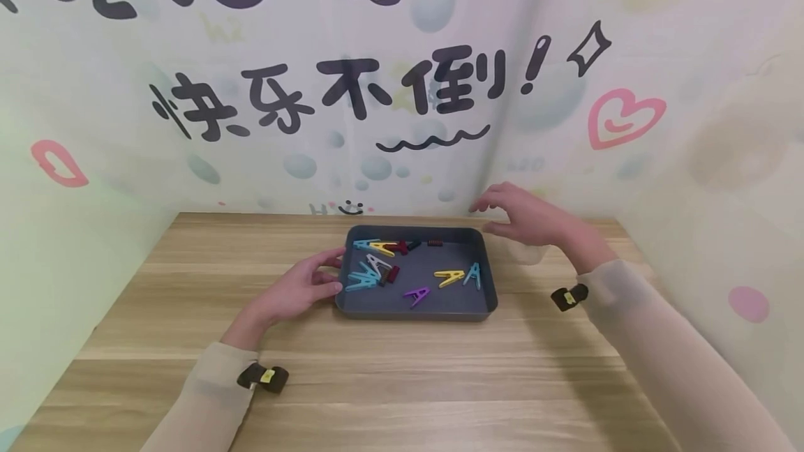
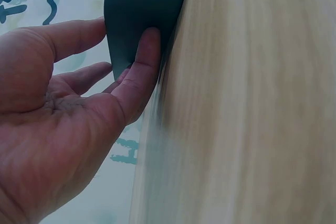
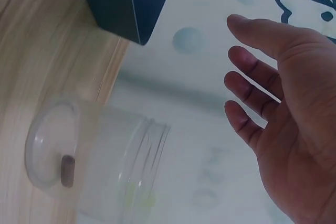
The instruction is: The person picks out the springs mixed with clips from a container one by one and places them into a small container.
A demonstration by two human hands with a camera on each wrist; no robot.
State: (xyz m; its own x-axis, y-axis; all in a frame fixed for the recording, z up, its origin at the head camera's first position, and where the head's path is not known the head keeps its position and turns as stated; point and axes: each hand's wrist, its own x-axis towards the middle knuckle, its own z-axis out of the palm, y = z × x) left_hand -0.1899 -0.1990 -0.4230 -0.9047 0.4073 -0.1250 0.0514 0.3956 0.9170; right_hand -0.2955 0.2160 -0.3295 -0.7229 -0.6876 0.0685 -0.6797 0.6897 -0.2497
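Note:
A dark grey rectangular tray [image 1: 416,315] stands on the table. Plastic clothespins lie in it: a purple clothespin [image 1: 417,294], a yellow clothespin [image 1: 449,277], a blue clothespin [image 1: 474,275] and several more at the left, among small dark red and brown pieces. Near the back lies a ribbed reddish piece [image 1: 435,243]. My left hand [image 1: 308,288] touches the tray's left outer wall with extended fingers. Above a clear jar [image 3: 115,156], right of the tray, hovers my right hand [image 1: 524,215], fingers loosely bent around nothing. One small brown piece [image 3: 67,170] is inside the jar.
The wooden table [image 1: 402,382] meets a printed white wall cloth [image 1: 352,159] just behind the tray. More cloth hangs at the left and right sides. Each sleeve carries a black wrist strap, one on the left [image 1: 264,377] and one on the right [image 1: 569,296].

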